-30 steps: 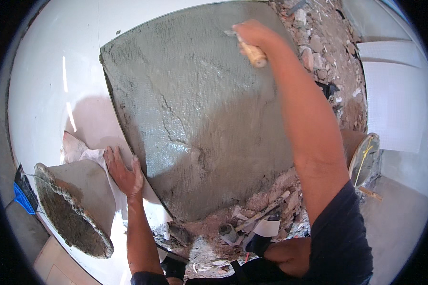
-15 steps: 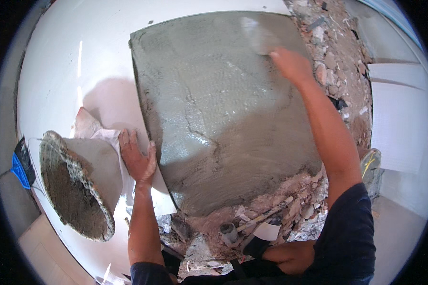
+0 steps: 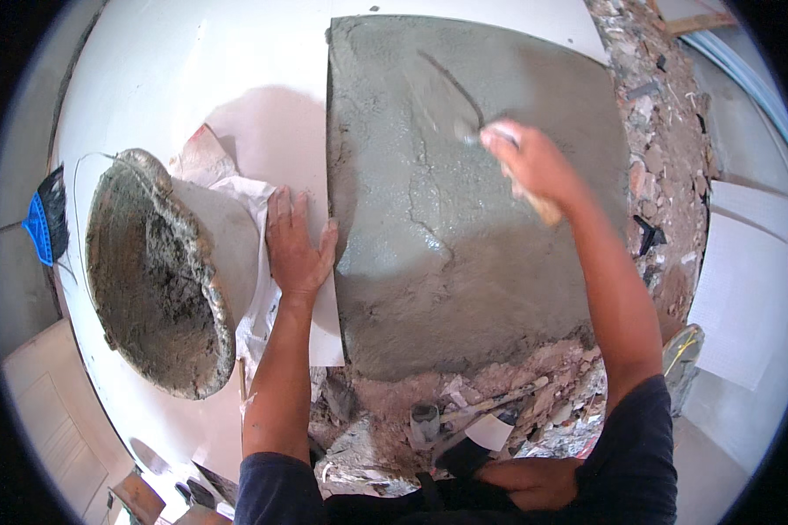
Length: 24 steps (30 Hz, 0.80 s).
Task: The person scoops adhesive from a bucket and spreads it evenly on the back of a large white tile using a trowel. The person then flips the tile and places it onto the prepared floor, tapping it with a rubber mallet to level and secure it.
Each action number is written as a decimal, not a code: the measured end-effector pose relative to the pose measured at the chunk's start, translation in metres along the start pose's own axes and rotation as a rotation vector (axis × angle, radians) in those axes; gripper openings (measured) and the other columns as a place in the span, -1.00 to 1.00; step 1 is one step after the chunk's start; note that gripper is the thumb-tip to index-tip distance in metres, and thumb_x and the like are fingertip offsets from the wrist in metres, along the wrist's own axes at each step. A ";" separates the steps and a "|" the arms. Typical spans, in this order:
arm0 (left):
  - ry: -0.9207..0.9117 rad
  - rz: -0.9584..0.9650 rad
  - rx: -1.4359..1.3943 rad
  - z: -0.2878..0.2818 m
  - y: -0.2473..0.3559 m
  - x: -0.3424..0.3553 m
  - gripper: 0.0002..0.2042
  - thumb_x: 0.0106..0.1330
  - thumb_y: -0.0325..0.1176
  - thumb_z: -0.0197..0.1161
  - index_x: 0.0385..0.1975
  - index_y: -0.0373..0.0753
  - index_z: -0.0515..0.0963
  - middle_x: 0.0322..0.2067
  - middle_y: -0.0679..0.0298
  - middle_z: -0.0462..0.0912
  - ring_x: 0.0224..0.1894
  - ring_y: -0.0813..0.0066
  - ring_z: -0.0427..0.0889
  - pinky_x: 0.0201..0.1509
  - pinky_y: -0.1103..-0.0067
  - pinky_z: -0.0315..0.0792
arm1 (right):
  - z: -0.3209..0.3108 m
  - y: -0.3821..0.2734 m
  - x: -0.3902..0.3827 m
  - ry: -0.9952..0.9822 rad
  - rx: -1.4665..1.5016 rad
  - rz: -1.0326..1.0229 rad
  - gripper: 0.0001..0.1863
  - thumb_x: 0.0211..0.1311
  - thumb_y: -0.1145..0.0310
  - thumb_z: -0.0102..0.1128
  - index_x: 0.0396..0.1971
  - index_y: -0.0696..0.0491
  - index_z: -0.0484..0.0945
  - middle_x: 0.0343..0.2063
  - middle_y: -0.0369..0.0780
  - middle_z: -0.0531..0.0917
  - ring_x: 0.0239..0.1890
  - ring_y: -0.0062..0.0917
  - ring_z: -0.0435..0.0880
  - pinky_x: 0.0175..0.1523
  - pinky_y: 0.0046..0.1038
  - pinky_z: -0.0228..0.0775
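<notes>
My right hand [image 3: 541, 168] is closed around the wooden handle of a pointed trowel [image 3: 442, 98], whose blade lies over the upper part of a wide bed of wet grey mortar [image 3: 508, 293]. A jagged crease runs down the middle of the mortar. Fingers spread, my left hand [image 3: 298, 249] rests flat on the white panel [image 3: 276, 114] along the mortar's left edge. Close beside it is a crumpled white sheet [image 3: 245, 197]. Left of that, a mortar-crusted bucket [image 3: 228, 223] lies tipped on its side, with grey mortar inside.
Broken rubble [image 3: 652, 166] runs along the right side and under the near edge. A small cup [image 3: 425, 424] and a stick [image 3: 490, 402] lie in it. A blue brush [image 3: 39, 227] is at the far left. White sheets [image 3: 735, 280] lie at the right.
My right hand has drawn the trowel down and left relative to the mortar. My left hand stays on the panel. The whole view has shifted and turned.
</notes>
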<state>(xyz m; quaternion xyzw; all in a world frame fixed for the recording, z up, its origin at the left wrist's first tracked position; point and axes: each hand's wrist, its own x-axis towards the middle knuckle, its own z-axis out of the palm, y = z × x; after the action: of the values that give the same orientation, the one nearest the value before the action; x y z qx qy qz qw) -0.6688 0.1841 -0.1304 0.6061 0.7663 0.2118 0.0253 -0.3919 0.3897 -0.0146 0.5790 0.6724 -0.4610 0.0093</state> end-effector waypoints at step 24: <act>-0.220 -0.147 -0.334 0.003 -0.044 -0.093 -0.41 0.23 -0.07 0.18 0.21 -0.24 0.31 0.32 -0.02 0.20 0.41 0.01 0.08 0.46 0.19 -0.04 | 0.069 -0.283 -0.202 0.215 -1.059 -0.771 -0.74 0.18 0.25 0.19 -0.18 0.06 0.54 -0.27 -0.07 0.62 -0.30 -0.18 0.64 -0.22 -0.25 0.44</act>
<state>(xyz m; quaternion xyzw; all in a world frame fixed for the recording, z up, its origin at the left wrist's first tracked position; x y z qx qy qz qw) -0.6834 0.0903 -0.1692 0.5553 0.7553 0.2662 0.2245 -0.5838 0.2181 0.2285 0.2567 0.9644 0.0217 0.0600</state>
